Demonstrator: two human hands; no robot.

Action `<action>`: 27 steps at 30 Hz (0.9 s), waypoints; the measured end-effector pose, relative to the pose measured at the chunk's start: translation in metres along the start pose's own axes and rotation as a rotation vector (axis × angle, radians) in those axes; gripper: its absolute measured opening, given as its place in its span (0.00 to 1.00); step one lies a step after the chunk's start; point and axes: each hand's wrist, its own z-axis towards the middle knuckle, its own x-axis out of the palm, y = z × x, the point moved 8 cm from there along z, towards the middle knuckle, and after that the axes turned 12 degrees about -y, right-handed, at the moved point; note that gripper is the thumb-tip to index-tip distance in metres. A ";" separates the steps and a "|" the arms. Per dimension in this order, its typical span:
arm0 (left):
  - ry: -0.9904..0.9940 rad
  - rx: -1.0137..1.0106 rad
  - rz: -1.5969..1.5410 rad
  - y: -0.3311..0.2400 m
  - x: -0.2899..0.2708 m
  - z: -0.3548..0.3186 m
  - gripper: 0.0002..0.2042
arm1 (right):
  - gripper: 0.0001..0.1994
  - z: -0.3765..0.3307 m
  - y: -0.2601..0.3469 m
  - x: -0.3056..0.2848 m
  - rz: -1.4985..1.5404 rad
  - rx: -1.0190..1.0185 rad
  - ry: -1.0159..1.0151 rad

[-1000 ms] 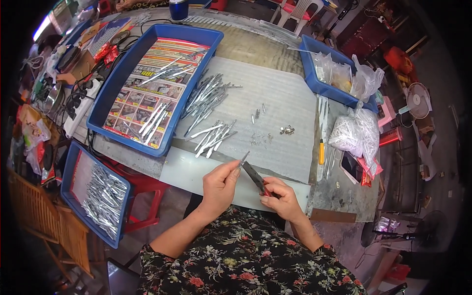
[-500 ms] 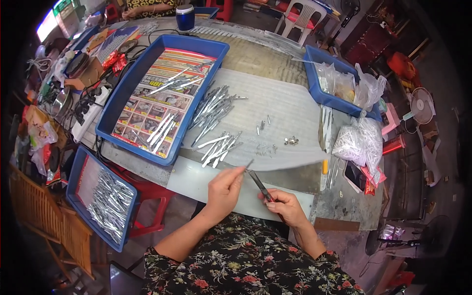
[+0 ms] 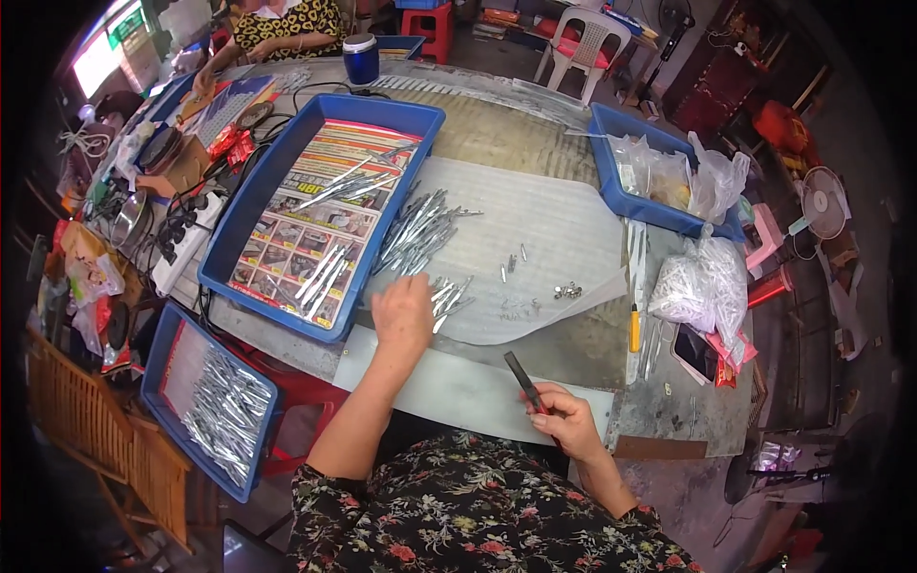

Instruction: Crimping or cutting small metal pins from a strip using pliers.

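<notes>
My left hand (image 3: 404, 310) is lowered, back upward, at the near end of a loose group of slim silver metal pieces (image 3: 449, 298). Its fingertips are hidden behind the hand, so whether they grip a piece does not show. My right hand (image 3: 565, 420) is closed around a slim dark tool with a reddish handle part (image 3: 523, 380), held tilted over the front edge of the table. A larger heap of silver pieces (image 3: 415, 234) lies just beyond my left hand. On the white foam sheet (image 3: 544, 205) rest several tiny metal parts (image 3: 567, 289) and short pins (image 3: 512, 263).
A blue tray (image 3: 218, 229) lined with printed paper holds more silver pieces. Lower left, another blue tray (image 3: 263, 449) is heaped with them. At right are a blue bin with plastic bags (image 3: 616, 191), a bag of white pieces (image 3: 693, 282) and a yellow cutter (image 3: 634, 329). Another person (image 3: 287, 33) sits across.
My left hand has moved away from the tool tip, leftward and forward to the silver pieces. The thin piece it pinched is out of sight. The right hand still holds the tool, slightly lower.
</notes>
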 end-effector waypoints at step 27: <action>0.113 -0.344 -0.820 -0.023 -0.033 -0.027 0.09 | 0.08 0.000 0.019 0.012 -0.143 -0.132 0.005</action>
